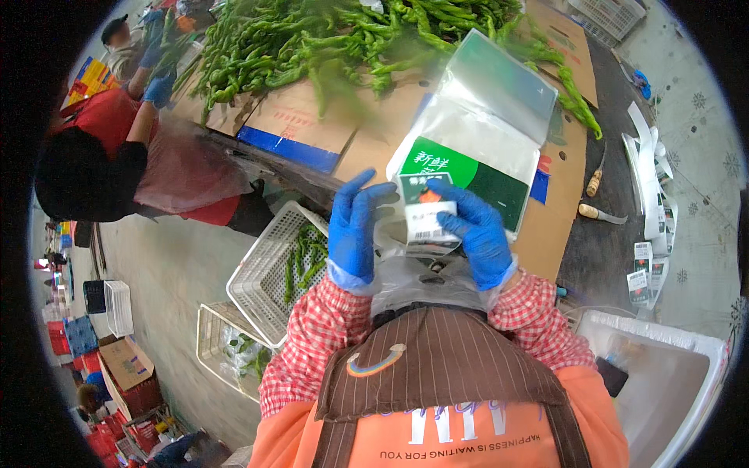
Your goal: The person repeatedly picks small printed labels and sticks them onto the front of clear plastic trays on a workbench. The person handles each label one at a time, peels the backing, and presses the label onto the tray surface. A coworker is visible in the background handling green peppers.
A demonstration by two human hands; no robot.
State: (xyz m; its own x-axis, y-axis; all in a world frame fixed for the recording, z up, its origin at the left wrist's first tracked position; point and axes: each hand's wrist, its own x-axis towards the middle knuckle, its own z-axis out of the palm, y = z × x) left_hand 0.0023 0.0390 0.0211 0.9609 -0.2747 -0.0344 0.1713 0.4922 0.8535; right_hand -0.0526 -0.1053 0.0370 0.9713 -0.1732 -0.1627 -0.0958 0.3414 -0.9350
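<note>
Pinching with the blue-gloved fingers (459, 204) of the right hand (482, 238) a small printed label (422, 224), held above the near edge of the worktop (573, 253). Holding the left hand (351, 238) loosely spread just beside the label; cannot tell whether touching it. Behind the label, lying on cardboard (550, 238), a green-and-silver plastic bag (480, 129). Toward the far edge, heaped green peppers (312, 47). Near the right edge, two knives with pale handles (595, 211). Beyond that edge, a long strip of labels (649, 179). Below the left edge, a white crate (248, 292) with several more peppers inside.
</note>
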